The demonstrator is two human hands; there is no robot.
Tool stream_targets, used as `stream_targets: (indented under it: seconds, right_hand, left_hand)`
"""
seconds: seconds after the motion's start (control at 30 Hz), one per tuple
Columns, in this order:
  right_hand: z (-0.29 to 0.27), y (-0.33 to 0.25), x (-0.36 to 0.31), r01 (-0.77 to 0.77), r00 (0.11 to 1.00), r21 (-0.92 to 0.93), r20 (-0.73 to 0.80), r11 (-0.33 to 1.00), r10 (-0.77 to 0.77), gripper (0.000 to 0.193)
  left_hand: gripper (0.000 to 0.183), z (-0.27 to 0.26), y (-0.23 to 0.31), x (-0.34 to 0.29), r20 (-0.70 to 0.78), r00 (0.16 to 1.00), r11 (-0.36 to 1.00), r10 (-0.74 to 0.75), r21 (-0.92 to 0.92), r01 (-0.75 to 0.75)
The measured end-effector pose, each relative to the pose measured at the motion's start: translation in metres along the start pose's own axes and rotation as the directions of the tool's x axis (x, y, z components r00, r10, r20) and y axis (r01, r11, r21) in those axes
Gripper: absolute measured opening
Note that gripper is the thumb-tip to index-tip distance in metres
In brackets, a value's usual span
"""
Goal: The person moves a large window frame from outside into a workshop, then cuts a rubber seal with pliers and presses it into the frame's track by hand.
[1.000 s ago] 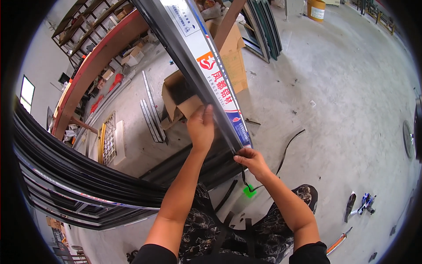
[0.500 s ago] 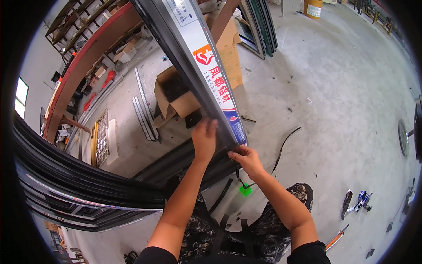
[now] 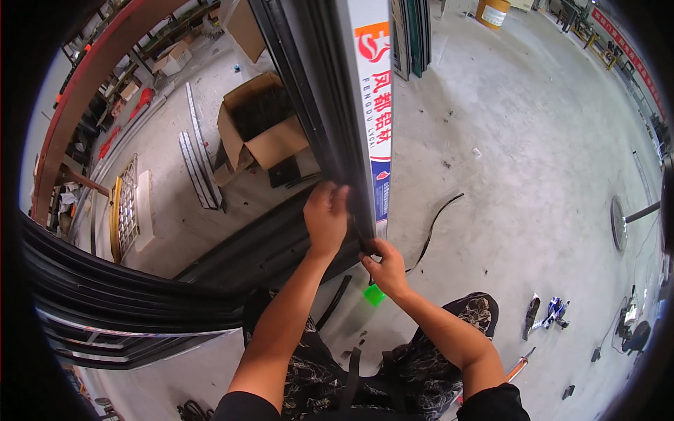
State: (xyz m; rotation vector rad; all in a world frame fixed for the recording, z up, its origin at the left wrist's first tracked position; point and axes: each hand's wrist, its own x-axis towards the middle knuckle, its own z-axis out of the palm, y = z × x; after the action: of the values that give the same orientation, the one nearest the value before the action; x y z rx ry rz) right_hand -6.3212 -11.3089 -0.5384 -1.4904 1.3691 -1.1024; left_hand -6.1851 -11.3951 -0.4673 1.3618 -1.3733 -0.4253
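A black aluminium frame (image 3: pixel 330 105) rises in front of me, its right face covered by a white, orange and blue film (image 3: pixel 379 105). My left hand (image 3: pixel 326 219) is closed at the frame's inner edge, with its fingertips partly hidden. Lower and to the right, my right hand (image 3: pixel 386 269) pinches close to the frame's corner. A thin black rubber strip (image 3: pixel 433 228) trails from behind my right hand across the floor to the right. How much of it lies between the fingers is hidden.
At left, more black frame profiles (image 3: pixel 140 288) curve past my knees. An open cardboard box (image 3: pixel 281 140) stands beyond the frame. Below my hands a green light patch (image 3: pixel 374 295) shows. At right lie an orange-and-white tube (image 3: pixel 518 366), scraps (image 3: pixel 551 313) and a round-based stand (image 3: pixel 618 223).
My view has turned, so the frame looks more upright and the box sits further left. Both hands stay at the frame's corner; the right is slightly lower and further left in view.
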Motion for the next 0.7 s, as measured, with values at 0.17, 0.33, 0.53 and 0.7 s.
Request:
stream_targets:
  seconds: [0.17,0.33,0.53,0.7]
  right_hand:
    - [0.007,0.018,-0.014,-0.324,0.940,0.327,0.220,0.887,0.262,0.031]
    - [-0.004,0.010,-0.040,-0.315,0.906,-0.114,0.260,0.942,0.334,0.041]
    - [-0.019,-0.016,-0.041,-0.310,0.949,-0.015,0.052,0.951,0.310,0.033]
    - [-0.039,-0.027,-0.034,-0.195,0.980,0.050,-0.019,0.979,0.197,0.013]
  left_hand:
    - [0.014,0.004,-0.015,0.000,-0.022,0.995,0.995,0.094,0.034,-0.094]
    - [0.014,0.000,-0.033,-0.009,0.179,0.984,0.992,-0.001,0.123,-0.021]
    - [0.015,0.007,-0.034,-0.012,0.053,0.996,0.985,0.068,0.158,-0.075]
    - [0.013,-0.005,-0.002,0.001,0.094,0.993,0.996,-0.074,-0.051,0.079]
